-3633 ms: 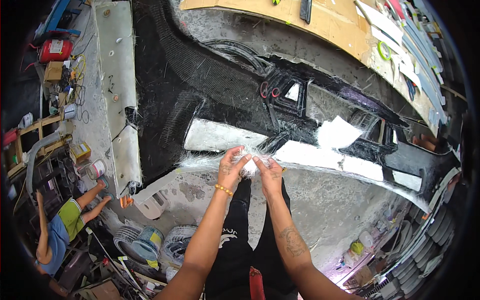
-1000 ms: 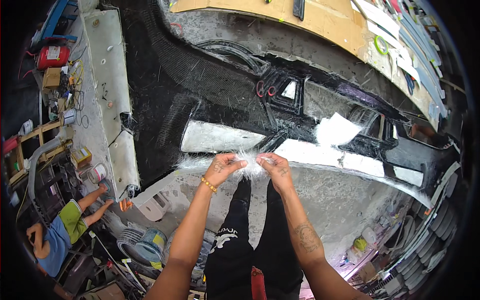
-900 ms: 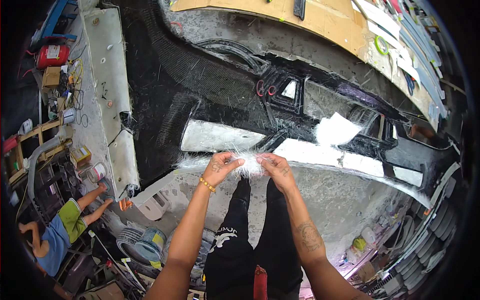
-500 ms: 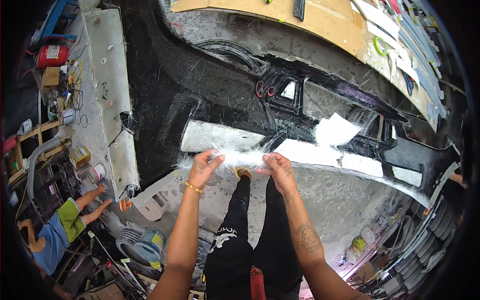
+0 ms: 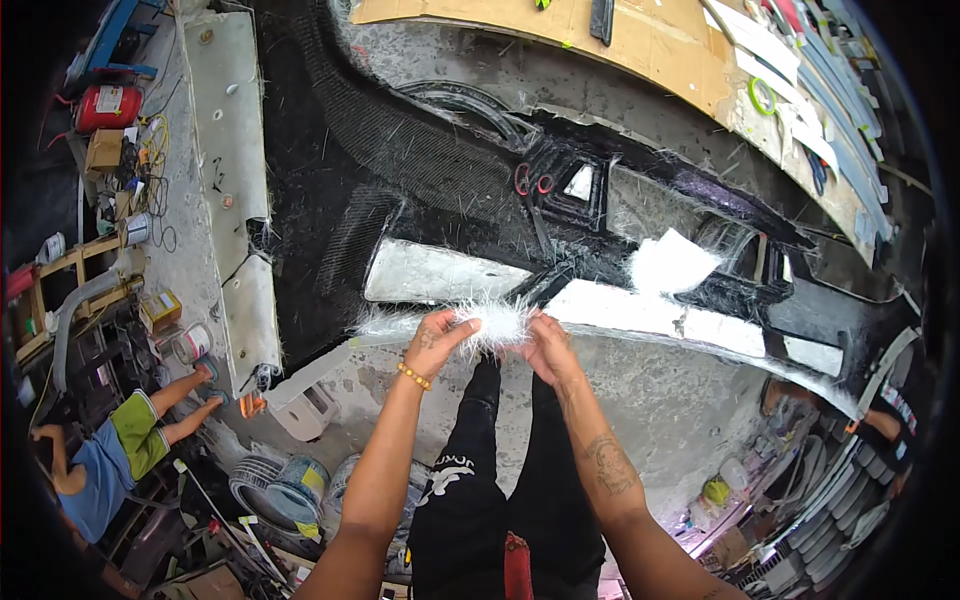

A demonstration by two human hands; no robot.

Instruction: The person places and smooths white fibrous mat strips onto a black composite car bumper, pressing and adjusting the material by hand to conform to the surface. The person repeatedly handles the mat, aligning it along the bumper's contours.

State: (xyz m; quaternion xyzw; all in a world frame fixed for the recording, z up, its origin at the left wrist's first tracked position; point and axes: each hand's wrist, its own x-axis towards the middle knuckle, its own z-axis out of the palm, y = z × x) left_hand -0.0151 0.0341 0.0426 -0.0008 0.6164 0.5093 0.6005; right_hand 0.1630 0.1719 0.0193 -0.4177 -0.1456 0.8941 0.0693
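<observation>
Between my two hands is a small tuft of white fiberglass mat, its loose strands sticking out all round. My left hand pinches one end with thumb and fingers; my right hand grips the other. Both are at the near edge of a large black moulded panel that has white rectangular areas along its near side. Scissors with red-rimmed handles lie on the panel, beyond my hands. To their right rests a larger square of white fiberglass mat.
A long pale mould piece stands at the left. Cardboard covers a surface at the far right, with a green tape roll. One person in a blue shirt is at lower left; another person's arm shows at right.
My hands have come closer together, the left moving right and slightly down. The stretched mat between them is now bunched. At the right, more of another person has come into view.
</observation>
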